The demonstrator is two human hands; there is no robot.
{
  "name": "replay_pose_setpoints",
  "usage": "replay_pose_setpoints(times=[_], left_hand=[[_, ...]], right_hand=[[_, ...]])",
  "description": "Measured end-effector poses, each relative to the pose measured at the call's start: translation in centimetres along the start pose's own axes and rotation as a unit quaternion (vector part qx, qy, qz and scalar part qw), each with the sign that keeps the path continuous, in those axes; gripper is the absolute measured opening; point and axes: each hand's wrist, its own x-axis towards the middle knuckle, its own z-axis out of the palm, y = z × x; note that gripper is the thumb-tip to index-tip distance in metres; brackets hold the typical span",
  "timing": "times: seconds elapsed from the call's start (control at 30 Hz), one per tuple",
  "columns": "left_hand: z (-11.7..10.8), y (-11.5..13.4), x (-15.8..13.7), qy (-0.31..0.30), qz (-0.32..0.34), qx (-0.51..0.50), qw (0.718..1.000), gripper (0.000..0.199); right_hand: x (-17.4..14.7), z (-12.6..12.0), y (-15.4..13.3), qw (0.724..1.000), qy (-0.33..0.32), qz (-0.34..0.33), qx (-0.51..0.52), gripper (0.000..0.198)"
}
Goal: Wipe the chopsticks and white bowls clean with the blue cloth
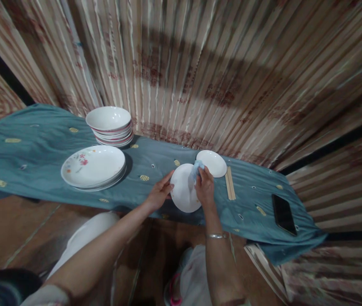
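At the near side of the bench [247, 210], the left hand [161, 192] grips the small white plate [182, 192] by its left rim, best held steady while the right hand [205, 186], closed on a light-blue cloth [196, 168], presses evenly.

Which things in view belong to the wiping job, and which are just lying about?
In the job:
white plate, in the left hand
blue cloth, in the right hand

Apparently lying about:
black phone
chopsticks
second plate, plate stack, bowl stack, though these may belong
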Motion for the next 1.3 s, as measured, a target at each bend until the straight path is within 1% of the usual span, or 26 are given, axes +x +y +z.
replay_pose_setpoints(times=[0.1, 0.23, 0.37, 0.5, 0.63, 0.77, 0.9, 1.03, 1.17, 1.3], left_hand=[[0.0, 0.0, -0.1, -0.002, 0.0, -0.007, 1.0, 0.07], [0.1, 0.2, -0.3, 0.003, -0.008, -0.004, 1.0, 0.069], [0.1, 0.3, -0.3, 0.0, -0.012, -0.009, 1.0, 0.069], [0.1, 0.1, -0.3, -0.004, -0.006, -0.014, 1.0, 0.068], [0.0, -0.1, -0.3, -0.005, 0.0, -0.02, 1.0, 0.068], [0.1, 0.0, -0.5, 0.008, -0.009, -0.015, 1.0, 0.068], [0.0, 0.0, -0.4, 0.011, -0.01, -0.004, 1.0, 0.066], [-0.1, -0.3, -0.1, 0.014, 0.002, -0.005, 1.0, 0.061], [-0.1, -0.3, 0.2, 0.031, 0.009, 0.005, 0.999, 0.058], [0.1, 0.0, 0.2, 0.056, 0.001, 0.006, 0.998, 0.056]], right_hand=[[0.3, 0.4, -1.3, 0.999, 0.002, -0.033, 0.026, 0.042], [0.0, 0.7, -3.3, 0.996, -0.022, -0.06, 0.058, 0.042], [-1.3, 1.1, -5.0, 0.991, -0.066, -0.065, 0.1, 0.043], [-2.7, 1.2, -6.0, 0.985, -0.096, -0.063, 0.128, 0.041], [-3.6, 0.7, -6.2, 0.975, -0.12, -0.063, 0.178, 0.038], [-4.0, -0.1, -6.2, 0.964, -0.139, -0.062, 0.219, 0.034], [-4.5, -0.7, -5.9, 0.954, -0.17, -0.046, 0.243, 0.029], [-5.0, -1.2, -5.6, 0.938, -0.192, -0.029, 0.288, 0.021], [-5.2, -2.1, -5.2, 0.925, -0.231, -0.013, 0.3, 0.019], [-5.4, -3.1, -4.7, 0.921, -0.263, 0.001, 0.289, 0.019]])
